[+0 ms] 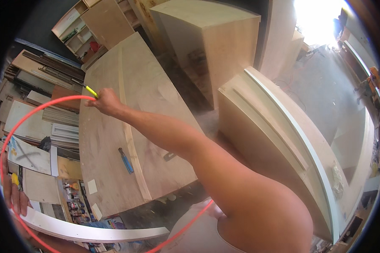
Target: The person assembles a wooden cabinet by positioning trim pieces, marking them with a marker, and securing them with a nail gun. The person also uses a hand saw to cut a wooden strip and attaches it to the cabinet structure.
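My right hand (pixel 107 101), at the end of an outstretched arm, is closed around a slim yellow-green nozzle (pixel 91 91) with a dark tip, above the big wooden panel (pixel 109 122). From that hand a red hose (pixel 33 111) loops around the left side and back past my body. My left hand (pixel 17 196), at the far left rim, has its fingers wrapped over the end of a long white board (pixel 93 233). Something yellow (pixel 14 178) shows beside those fingers; its kind is unclear.
Blue-handled pliers (pixel 126 161), a wooden strip (pixel 133 158) and a dark flat piece (pixel 169 157) lie on the panel. Stacked boards (pixel 33 120) fill the left. At right lies a wooden cabinet carcass (pixel 261 126); another (pixel 230 55) stands behind it.
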`<state>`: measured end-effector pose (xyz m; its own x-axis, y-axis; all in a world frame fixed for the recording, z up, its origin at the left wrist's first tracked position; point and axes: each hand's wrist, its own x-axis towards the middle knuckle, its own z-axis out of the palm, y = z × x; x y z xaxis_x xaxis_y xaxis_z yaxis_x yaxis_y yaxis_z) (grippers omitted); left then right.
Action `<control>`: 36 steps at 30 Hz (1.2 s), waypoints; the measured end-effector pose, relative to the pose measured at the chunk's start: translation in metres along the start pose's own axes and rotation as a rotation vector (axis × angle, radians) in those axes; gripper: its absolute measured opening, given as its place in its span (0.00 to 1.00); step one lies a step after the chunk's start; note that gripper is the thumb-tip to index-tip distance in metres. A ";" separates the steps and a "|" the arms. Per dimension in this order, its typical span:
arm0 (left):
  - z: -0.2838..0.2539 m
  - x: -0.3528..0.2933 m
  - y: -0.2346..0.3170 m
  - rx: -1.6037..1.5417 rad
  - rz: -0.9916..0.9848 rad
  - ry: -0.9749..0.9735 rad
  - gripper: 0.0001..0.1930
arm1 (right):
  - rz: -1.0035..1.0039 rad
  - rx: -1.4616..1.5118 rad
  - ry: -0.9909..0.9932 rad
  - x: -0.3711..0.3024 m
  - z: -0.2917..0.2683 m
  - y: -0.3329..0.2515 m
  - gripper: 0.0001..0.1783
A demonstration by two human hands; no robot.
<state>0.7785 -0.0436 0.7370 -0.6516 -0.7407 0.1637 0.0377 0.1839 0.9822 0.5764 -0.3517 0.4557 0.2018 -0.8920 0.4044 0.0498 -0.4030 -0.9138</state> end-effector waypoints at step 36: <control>0.019 -0.034 -0.406 0.891 -0.901 0.730 0.38 | 0.743 -0.279 0.697 -0.539 -0.263 0.178 0.16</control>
<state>0.7708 -0.0808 0.3309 0.3305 -0.9252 -0.1868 -0.8147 -0.3795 0.4385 0.2194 0.0036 0.0853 -0.5218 -0.8184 -0.2408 -0.0999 0.3389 -0.9355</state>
